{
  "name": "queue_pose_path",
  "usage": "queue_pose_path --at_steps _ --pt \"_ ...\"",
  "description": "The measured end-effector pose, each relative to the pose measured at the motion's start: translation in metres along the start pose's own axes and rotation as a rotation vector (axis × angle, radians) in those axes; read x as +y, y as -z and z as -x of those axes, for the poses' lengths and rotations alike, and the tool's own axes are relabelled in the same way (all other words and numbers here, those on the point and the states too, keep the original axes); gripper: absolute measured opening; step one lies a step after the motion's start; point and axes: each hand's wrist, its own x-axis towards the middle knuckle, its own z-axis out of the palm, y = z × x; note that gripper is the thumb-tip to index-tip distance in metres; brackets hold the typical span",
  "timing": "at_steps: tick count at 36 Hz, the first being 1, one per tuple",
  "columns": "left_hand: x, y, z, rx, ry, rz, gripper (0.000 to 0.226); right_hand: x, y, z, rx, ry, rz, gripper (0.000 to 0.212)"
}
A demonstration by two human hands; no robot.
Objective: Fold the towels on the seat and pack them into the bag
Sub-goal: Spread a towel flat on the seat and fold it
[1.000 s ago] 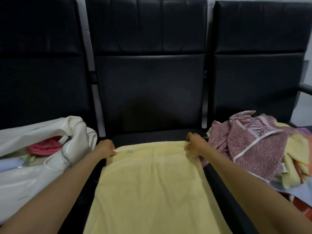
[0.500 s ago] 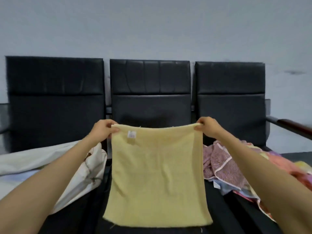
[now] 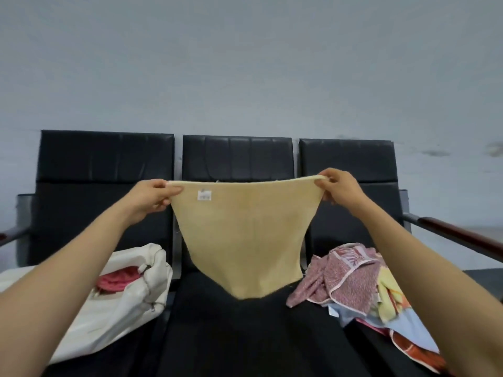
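Note:
A pale yellow towel (image 3: 245, 235) hangs in the air over the middle seat (image 3: 245, 336), stretched by its top edge, with a small white label near its upper left. My left hand (image 3: 152, 198) pinches the top left corner and my right hand (image 3: 340, 189) pinches the top right corner. The towel's lower edge is gathered inward and hangs just above the seat. A white bag (image 3: 122, 303) lies open on the left seat with a pink towel (image 3: 117, 280) inside. A heap of unfolded towels (image 3: 353, 281) lies on the right seat.
Three black padded seats stand in a row against a grey wall (image 3: 245, 63). A wood-topped armrest (image 3: 457, 235) juts out at the right end and another armrest (image 3: 11, 236) at the left.
My hands lifted the yellow towel off the middle seat and raised it higher in front of the backrests. Its lower part has swung in, narrowing. My view has tilted up.

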Motion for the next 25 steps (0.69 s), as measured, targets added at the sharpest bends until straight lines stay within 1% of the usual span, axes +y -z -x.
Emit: queue_pose_path --at_steps 4,6,9,12,15,16,20,23,25 --pt "0.017 0.005 0.002 0.109 -0.026 0.165 0.030 -0.010 0.009 -0.009 -0.008 0.003 -0.097 0.012" --pt "0.019 0.005 0.002 0.137 -0.011 0.207 0.035 -0.011 0.008 -0.012 -0.040 -0.044 -0.172 0.014" --pt "0.009 0.002 0.004 0.112 0.002 0.172 0.024 -0.003 -0.003 -0.011 -0.100 -0.101 -0.216 0.015" --pt "-0.009 -0.006 0.002 0.086 0.024 0.128 0.011 0.016 -0.020 -0.008 -0.142 -0.113 -0.220 0.006" --pt "-0.031 -0.013 -0.005 0.080 0.077 0.110 0.015 0.037 -0.038 -0.007 -0.195 -0.175 -0.284 0.032" --pt "-0.037 -0.014 -0.009 0.077 0.082 0.105 0.017 0.043 -0.044 -0.007 -0.197 -0.195 -0.292 0.036" --pt "-0.049 -0.019 -0.022 0.100 0.019 0.099 0.023 0.055 -0.061 -0.013 -0.114 -0.234 -0.355 0.037" --pt "-0.047 -0.022 -0.028 0.157 -0.074 0.120 0.030 0.057 -0.068 -0.021 -0.038 -0.180 -0.382 0.040" --pt "-0.047 -0.023 -0.027 0.186 -0.113 0.111 0.028 0.055 -0.070 -0.019 -0.012 -0.143 -0.374 0.038"
